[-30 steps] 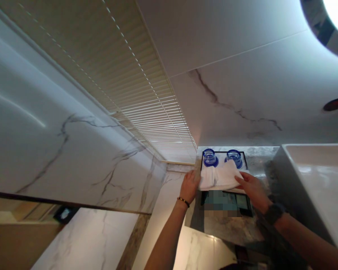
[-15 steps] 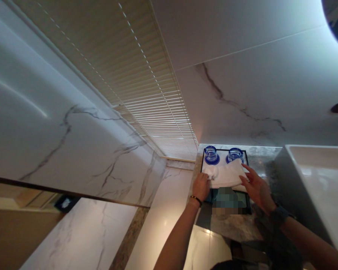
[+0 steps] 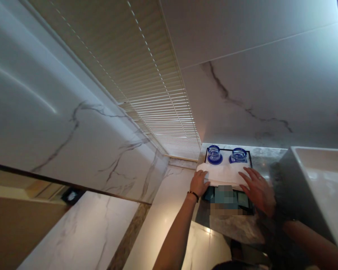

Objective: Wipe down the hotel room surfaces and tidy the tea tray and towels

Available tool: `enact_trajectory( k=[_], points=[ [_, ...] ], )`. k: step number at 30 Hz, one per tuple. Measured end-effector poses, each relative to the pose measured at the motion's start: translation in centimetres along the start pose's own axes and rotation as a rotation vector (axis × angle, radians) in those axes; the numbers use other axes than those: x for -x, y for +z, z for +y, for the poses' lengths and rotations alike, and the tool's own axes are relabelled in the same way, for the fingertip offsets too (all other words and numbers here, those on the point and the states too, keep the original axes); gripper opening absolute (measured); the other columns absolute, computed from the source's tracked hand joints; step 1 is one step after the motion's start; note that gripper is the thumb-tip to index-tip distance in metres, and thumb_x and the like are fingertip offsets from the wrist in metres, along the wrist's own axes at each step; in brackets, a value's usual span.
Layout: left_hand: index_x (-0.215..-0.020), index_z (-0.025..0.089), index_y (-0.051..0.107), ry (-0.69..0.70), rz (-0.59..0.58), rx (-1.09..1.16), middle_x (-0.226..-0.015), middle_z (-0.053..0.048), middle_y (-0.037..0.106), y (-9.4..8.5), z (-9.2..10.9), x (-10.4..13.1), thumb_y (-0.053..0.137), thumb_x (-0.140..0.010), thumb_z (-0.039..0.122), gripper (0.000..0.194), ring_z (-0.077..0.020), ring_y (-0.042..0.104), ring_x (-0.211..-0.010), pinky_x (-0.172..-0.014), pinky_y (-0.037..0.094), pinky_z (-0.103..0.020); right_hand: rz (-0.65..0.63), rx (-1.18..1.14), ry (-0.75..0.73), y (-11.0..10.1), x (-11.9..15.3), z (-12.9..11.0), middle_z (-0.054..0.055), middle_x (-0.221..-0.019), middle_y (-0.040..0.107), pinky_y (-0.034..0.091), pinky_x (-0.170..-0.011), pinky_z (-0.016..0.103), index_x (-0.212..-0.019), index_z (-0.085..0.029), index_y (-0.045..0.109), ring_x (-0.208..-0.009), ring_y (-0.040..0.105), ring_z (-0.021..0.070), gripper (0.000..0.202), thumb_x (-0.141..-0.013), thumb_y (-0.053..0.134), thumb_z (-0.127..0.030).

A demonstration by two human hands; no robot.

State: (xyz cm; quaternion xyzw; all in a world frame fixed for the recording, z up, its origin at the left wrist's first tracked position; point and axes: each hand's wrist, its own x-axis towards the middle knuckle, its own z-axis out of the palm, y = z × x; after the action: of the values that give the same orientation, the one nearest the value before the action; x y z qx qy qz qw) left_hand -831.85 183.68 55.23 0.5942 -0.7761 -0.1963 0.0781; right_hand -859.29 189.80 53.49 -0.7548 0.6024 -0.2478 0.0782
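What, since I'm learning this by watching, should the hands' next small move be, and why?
I'd probably have the left hand nudge its end of the white cloth slightly rightward: that end seems to stick out past the left edge of the dark-rimmed tray. The right hand, with its fingers at the other end, could steady it.

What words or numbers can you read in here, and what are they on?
None that I can read.
Left blue coaster: pale marks, too small and blurred to read.
Right blue coaster: too small and partly hidden.
White towel: no words show.
Tray: blurry squares cover part of its front.
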Motion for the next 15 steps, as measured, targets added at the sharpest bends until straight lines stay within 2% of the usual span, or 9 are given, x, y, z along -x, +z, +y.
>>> enact_trajectory(
  k=[2,5,8,11,15],
  points=[
    [-0.121,0.020,0.061,-0.007,-0.019,-0.030,-0.128,-0.010,0.057,0.5,0.4,-0.6,0.065,-0.080,0.021,0.041,-0.0234,0.051,-0.121,-0.104,0.045,-0.036,-0.076,0.009,-0.027,0.1,-0.8,0.4,0.019,-0.128,0.055,0.040,-0.101,0.055,-0.116,-0.009,0.065,-0.125,0.042,0.0370,0.039,-0.087,0.041,-0.022],
    [-0.112,0.018,0.064,-0.031,-0.018,-0.065,-0.119,-0.013,0.061,0.6,0.5,-1.1,0.052,-0.086,0.013,0.029,-0.0244,0.055,-0.113,-0.099,0.047,-0.038,-0.127,-0.021,-0.041,-0.3,-1.9,0.9,0.016,-0.105,0.066,0.044,-0.095,0.051,-0.094,-0.014,0.070,-0.106,0.057,0.0338,0.033,-0.086,0.037,-0.015],
    [-0.099,0.014,0.067,-0.066,0.021,-0.056,-0.104,-0.015,0.065,-0.7,0.1,-1.8,0.045,-0.087,0.009,0.026,-0.0251,0.057,-0.106,-0.096,0.047,-0.041,-0.098,-0.061,0.026,-1.8,-3.1,1.1,0.017,-0.099,0.067,0.048,-0.087,0.046,-0.089,-0.015,0.068,-0.094,0.061,0.0319,0.035,-0.090,0.033,-0.020],
    [-0.093,0.014,0.067,-0.068,0.094,0.015,-0.100,-0.011,0.067,-4.2,-0.5,-3.1,0.049,-0.085,0.010,0.020,-0.0223,0.058,-0.104,-0.096,0.047,-0.037,-0.056,-0.130,0.077,-4.5,-5.3,0.9,0.014,-0.097,0.068,0.049,-0.079,0.040,-0.098,-0.016,0.066,-0.087,0.063,0.0296,0.036,-0.092,0.034,-0.032],
    [-0.091,0.015,0.064,-0.021,0.192,0.157,-0.087,-0.003,0.068,-11.5,-0.1,-4.8,0.048,-0.088,0.019,0.017,-0.0142,0.062,-0.083,-0.079,0.050,-0.025,-0.008,-0.255,0.078,-9.6,-9.6,0.4,0.007,-0.075,0.066,0.044,-0.064,0.033,-0.095,-0.019,0.067,-0.067,0.060,0.0242,0.041,-0.088,0.038,-0.047]
  ],
)
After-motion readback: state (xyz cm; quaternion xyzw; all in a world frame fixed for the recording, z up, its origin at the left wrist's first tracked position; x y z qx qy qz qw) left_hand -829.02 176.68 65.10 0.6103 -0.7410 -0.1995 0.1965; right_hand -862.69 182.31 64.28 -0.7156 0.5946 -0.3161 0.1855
